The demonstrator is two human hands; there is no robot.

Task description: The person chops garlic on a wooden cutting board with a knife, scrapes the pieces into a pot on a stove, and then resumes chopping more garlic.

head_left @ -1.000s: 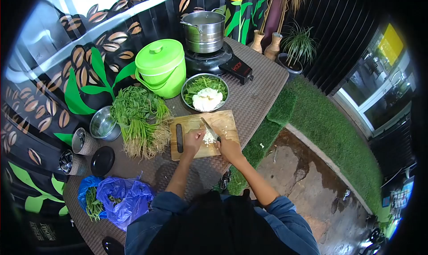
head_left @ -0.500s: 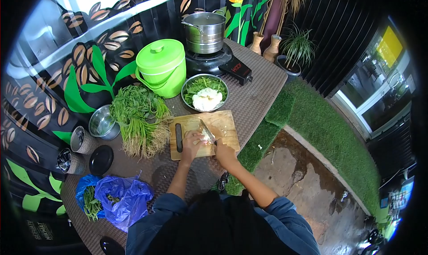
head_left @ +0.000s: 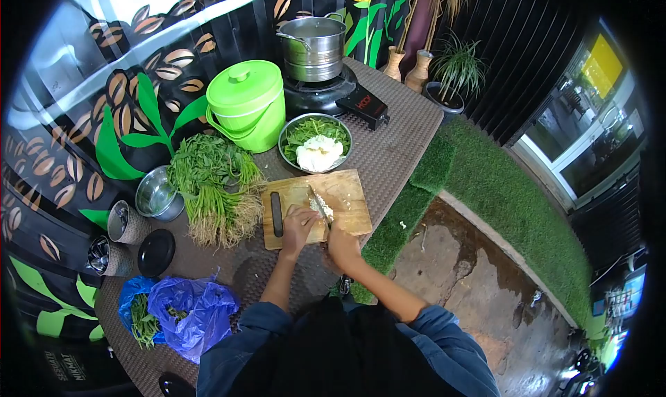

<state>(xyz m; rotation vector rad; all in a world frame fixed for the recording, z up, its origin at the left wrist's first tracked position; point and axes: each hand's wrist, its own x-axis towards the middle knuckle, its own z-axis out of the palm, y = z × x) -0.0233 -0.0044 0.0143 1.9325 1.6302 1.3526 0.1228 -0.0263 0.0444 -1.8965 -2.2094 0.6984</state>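
A wooden cutting board (head_left: 347, 189) with a dark slot lies at the table's near edge. On it is a small heap of finely chopped white pieces (head_left: 320, 205). My right hand (head_left: 342, 249) is closed round the handle of a knife (head_left: 320, 203), whose blade points away from me across the heap. Just left of the blade, my left hand (head_left: 298, 225) rests on the board with its fingers bent and pressed together. What those fingers hold, if anything, is hidden. Beyond the board stands a metal bowl (head_left: 283, 156) of cut green leaves with a white mass (head_left: 320, 153) on top.
A bunch of rooted greens (head_left: 218, 189) lies left of the board. Behind stand a lime-green lidded bucket (head_left: 246, 106) and a steel pot (head_left: 313, 54) on a black stove (head_left: 312, 95). Blue plastic bags (head_left: 191, 310), a metal bowl (head_left: 159, 192) and a black lid (head_left: 157, 252) are at left.
My right hand has shifted left and nearer to me, and the knife has come back with it. My left hand stays almost in place beside the chopped pieces.
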